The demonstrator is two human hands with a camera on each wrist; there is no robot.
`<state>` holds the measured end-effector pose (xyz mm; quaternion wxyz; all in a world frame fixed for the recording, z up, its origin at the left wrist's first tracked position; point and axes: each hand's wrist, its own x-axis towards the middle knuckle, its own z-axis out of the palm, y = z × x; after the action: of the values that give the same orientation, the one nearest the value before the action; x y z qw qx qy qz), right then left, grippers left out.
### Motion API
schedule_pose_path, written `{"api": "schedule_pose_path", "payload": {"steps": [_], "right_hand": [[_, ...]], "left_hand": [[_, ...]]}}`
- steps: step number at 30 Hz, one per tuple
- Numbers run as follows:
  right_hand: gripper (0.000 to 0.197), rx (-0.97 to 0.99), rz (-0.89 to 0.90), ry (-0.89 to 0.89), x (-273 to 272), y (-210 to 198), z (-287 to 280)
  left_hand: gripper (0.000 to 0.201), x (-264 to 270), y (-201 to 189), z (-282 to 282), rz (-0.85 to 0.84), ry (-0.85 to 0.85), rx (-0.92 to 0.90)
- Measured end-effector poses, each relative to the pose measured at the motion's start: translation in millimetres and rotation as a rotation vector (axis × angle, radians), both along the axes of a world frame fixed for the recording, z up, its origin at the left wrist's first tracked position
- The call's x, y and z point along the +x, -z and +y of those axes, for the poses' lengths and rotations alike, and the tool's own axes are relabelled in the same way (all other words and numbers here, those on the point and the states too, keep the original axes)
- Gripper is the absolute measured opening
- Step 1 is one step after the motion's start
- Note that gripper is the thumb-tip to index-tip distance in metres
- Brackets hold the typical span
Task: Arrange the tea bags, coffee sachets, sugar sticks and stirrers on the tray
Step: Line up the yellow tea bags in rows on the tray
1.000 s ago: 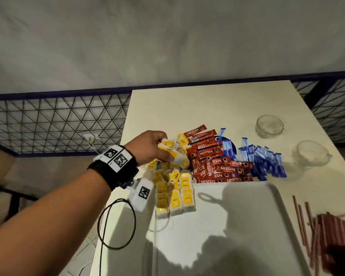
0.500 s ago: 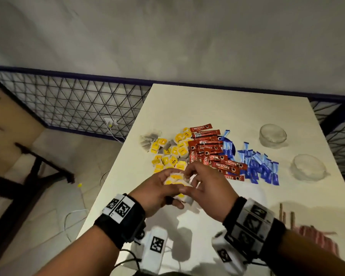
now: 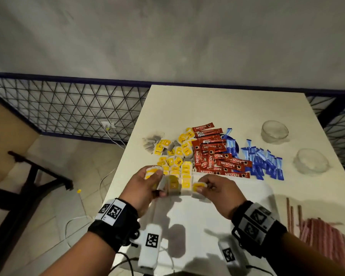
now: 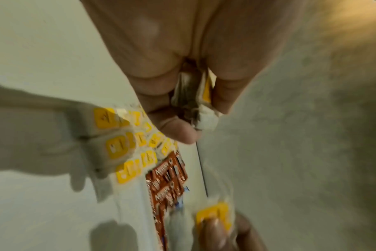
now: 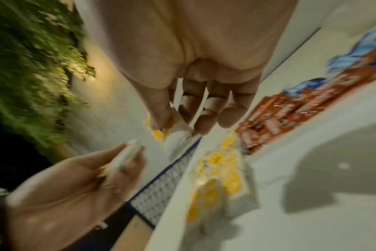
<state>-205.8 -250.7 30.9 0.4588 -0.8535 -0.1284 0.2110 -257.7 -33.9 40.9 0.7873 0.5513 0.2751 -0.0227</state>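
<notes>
My left hand (image 3: 153, 182) grips a small stack of yellow-tagged tea bags (image 3: 151, 172), which the left wrist view shows squeezed between thumb and fingers (image 4: 193, 95). My right hand (image 3: 205, 188) pinches a single tea bag (image 3: 197, 187) between thumb and forefinger (image 5: 161, 125). Both hands hover over the far left corner of the white tray (image 3: 217, 216), where rows of tea bags (image 3: 184, 182) lie. Behind the tray sit loose tea bags (image 3: 173, 152), red coffee sachets (image 3: 217, 156) and blue sugar sticks (image 3: 263, 162). Red stirrers (image 3: 323, 236) lie to the tray's right.
Two clear glass bowls (image 3: 274, 131) (image 3: 311, 163) stand at the table's far right. The white table (image 3: 227, 108) ends at its left edge beside my left hand, with floor, cables and a wire fence (image 3: 68, 108) beyond. A dark bench leg (image 3: 34, 176) stands at the left.
My left hand brought a handful of tea bags from the loose pile back to the tray. My right hand came in, met it, took one tea bag, and the hands have now drawn apart.
</notes>
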Motion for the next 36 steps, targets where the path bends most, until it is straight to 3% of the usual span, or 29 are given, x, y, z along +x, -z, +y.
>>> {"api": "schedule_pose_path", "payload": {"steps": [4,8,14,22,36], "right_hand": [[0.02,-0.085,0.186,0.163,5.5,36.4,-0.7],[0.015,-0.132,0.253,0.118,7.8,53.8,21.1],[0.002,-0.126,0.277,0.178,13.9,68.0,41.3],[0.017,-0.132,0.288,0.192,19.0,76.4,54.4],[0.02,-0.171,0.285,0.23,20.9,77.8,57.5]], "left_hand": [[0.01,-14.0,12.5,25.2,0.046,0.022,0.056],[0.011,-23.2,27.1,40.6,0.098,0.052,0.065],[0.007,-35.4,42.0,55.7,0.147,0.076,0.085],[0.006,-45.3,44.4,62.7,0.17,0.058,0.066],[0.006,-49.7,42.1,57.9,0.175,0.046,0.047]]}}
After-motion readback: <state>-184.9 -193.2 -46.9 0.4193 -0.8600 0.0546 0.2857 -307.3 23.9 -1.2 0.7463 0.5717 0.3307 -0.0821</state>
